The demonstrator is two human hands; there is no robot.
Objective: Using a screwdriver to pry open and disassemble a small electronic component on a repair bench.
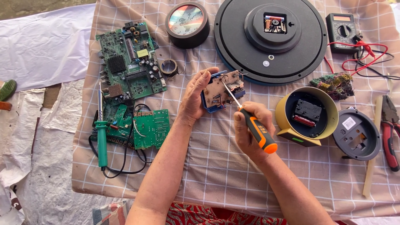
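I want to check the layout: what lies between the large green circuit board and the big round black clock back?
In the head view, between the large green circuit board and the big black clock back lie a small round clock and a tape roll, on checked cloth.

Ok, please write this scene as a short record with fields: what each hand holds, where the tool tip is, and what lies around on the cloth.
left hand: grips small blue-cased circuit module, raised above checked cloth
right hand: grips orange-and-black screwdriver
tool tip: on the module's exposed board
left of hands: green circuit boards, teal soldering iron
behind: large black round clock back, small round clock
right: yellow clock housing, grey round cover, multimeter, red-handled pliers
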